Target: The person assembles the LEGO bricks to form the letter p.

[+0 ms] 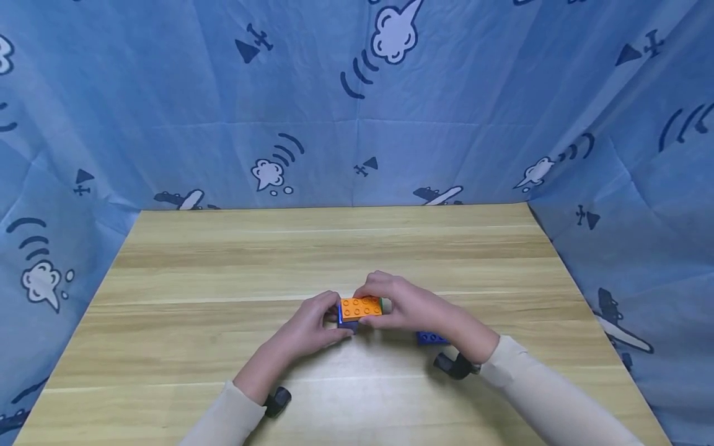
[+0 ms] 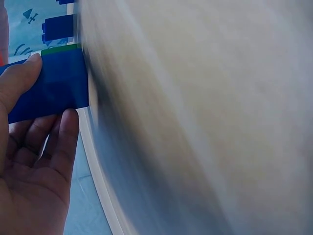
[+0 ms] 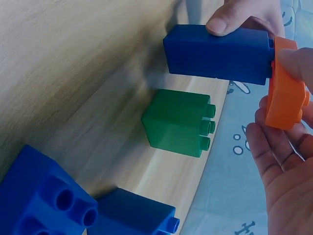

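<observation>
- Tabletop point(image 1: 167, 310) left of the left hand point(image 1: 309, 325) — open passage.
- Green block point(image 3: 176, 122) and two blue blocks point(image 3: 29, 196) — in the way near the right hand point(image 1: 407, 303).

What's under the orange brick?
Under the orange brick: a tall blue block, some studs showing between them. The rest of the block's top is covered.

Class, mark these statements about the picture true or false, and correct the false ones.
1. The right hand holds an orange brick. True.
2. The left hand grips a yellow brick. False: it grips a blue brick.
3. A green brick rests on the table. True.
4. The backdrop is plain red. False: it is blue with a printed pattern.
5. The orange brick is at the studded end of the held blue brick. True.
</observation>
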Tool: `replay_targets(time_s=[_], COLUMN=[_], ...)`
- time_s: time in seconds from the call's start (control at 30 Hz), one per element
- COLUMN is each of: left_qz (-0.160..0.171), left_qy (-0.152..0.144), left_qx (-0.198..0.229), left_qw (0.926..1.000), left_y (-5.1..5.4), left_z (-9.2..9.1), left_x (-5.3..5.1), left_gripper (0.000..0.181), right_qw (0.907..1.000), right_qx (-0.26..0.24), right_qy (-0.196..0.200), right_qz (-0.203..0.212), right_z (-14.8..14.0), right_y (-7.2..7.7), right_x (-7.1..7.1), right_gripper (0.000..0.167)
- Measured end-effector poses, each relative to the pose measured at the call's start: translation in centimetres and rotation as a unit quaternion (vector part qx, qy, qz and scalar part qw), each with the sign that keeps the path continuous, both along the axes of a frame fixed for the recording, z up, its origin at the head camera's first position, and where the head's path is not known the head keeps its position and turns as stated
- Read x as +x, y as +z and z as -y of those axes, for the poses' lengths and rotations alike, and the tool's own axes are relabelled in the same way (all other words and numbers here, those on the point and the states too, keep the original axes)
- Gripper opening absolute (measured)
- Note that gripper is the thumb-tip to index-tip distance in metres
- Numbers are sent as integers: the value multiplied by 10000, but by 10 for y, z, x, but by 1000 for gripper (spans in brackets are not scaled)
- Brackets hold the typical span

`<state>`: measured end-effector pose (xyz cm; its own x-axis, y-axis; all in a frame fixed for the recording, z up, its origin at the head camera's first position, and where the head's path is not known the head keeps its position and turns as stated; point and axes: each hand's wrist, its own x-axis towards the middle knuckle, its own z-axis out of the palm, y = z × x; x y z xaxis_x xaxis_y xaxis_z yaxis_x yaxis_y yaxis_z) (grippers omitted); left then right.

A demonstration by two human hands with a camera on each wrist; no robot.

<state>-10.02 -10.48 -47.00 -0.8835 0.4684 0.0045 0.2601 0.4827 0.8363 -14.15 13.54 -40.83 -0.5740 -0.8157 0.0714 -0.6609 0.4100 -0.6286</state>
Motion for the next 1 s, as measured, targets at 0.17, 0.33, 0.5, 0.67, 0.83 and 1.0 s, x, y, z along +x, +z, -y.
replay_targets(time_s=[0.17, 0.33, 0.5, 0.67, 0.83, 1.0], left_qz=[-66, 72, 132, 96, 112, 63], left_qy=[12, 14, 34, 39, 27, -20], left_qx=[-63, -89, -90, -107, -64, -1], left_qw=[10000, 9999, 9999, 9999, 9999, 10000], left_y=[1, 2, 3, 3, 2, 1], left_z=[1, 0, 0, 0, 0, 0], left_x=[1, 1, 2, 2, 2, 2], left_gripper=[33, 33, 32, 32, 31, 31], right_qw=[10000, 9999, 9998, 9993, 9989, 9987], right_qx=[-9, 95, 198, 301, 330, 357], right_qy=[11, 6, -50, -65, -16, -43], right_qz=[-74, -55, -75, -192, -333, -355], right_z=[2, 3, 5, 5, 5, 7], right_y=[-2, -1, 0, 1, 0, 2], right_x=[0, 1, 2, 4, 5, 6], right_gripper=[30, 32, 33, 34, 34, 34])
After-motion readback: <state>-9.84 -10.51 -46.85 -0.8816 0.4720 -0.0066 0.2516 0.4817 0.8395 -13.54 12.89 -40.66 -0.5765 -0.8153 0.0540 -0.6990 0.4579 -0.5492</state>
